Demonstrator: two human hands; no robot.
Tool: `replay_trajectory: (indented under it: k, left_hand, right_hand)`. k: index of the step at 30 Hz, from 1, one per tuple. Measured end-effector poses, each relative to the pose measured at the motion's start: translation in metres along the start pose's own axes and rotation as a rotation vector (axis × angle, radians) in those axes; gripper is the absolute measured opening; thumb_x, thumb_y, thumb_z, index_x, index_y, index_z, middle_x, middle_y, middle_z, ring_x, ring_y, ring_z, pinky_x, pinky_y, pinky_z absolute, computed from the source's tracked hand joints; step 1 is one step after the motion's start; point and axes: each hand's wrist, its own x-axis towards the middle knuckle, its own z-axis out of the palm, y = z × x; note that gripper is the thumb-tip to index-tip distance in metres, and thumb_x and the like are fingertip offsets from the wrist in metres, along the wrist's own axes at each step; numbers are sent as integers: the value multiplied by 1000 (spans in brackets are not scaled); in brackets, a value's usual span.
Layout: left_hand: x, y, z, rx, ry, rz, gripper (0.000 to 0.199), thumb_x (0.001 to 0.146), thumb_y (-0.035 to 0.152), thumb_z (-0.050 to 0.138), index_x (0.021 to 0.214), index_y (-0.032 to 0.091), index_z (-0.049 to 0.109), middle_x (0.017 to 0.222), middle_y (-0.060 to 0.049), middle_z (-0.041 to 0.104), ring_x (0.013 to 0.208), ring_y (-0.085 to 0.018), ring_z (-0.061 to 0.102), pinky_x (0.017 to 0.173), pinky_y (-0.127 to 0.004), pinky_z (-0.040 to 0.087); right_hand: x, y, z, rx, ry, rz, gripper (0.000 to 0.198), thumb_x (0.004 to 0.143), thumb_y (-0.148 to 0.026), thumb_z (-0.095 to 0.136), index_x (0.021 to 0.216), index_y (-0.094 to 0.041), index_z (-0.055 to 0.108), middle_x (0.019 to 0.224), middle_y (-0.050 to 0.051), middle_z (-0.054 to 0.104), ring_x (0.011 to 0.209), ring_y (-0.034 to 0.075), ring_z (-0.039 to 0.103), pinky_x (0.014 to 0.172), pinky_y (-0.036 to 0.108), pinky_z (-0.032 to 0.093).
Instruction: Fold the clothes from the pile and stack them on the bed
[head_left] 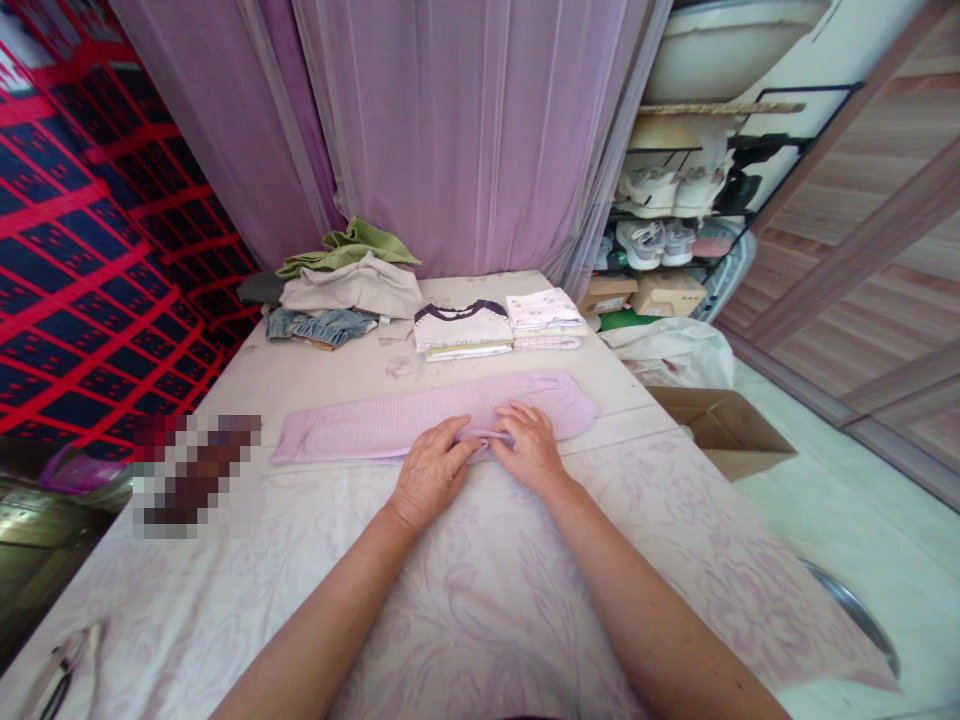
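Note:
A pair of light lilac, finely striped pants [360, 420] lies stretched sideways across the covered table, folded lengthwise into a long strip. My left hand [435, 468] is at the middle of its near edge, thumb and fingers closed on the fabric. Close beside it, my right hand [531, 448] pinches the same edge, where the cloth is slightly bunched between the two thumbs. Both hands rest low on the garment, and part of the near edge is hidden under them.
Behind the pants stand a folded white shirt with a dark collar [465, 328] and a stack of folded clothes [546, 312]. A loose clothes pile [349, 290] lies at the back left. A cardboard box [724, 425] and shoe rack [675, 215] are to the right.

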Motion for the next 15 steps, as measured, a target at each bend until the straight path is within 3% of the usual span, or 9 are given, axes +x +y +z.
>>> replay_trajectory:
  k: [4,9,15]
  left_hand:
    - [-8,7,2,69,-53,31,45,84,17,58,127,32,57,145,-10,41,134,-29,37,107,-50,35]
    - [-14,11,8,130,-78,-78,40,86,27,58,127,30,58,150,-11,34,138,-32,32,108,-52,32]
    - [-20,12,7,104,-71,-100,36,86,29,58,122,30,62,153,-10,30,139,-34,28,109,-54,28]
  right_hand:
    - [0,4,4,49,37,13,3,78,-25,60,77,-24,62,111,6,69,118,27,52,101,49,33]
    - [1,5,2,68,6,19,4,78,-26,60,78,-24,63,110,6,69,117,26,53,99,48,35]
    - [9,-3,-7,0,-144,-57,30,82,-31,62,110,-25,65,122,7,64,125,27,46,103,51,29]
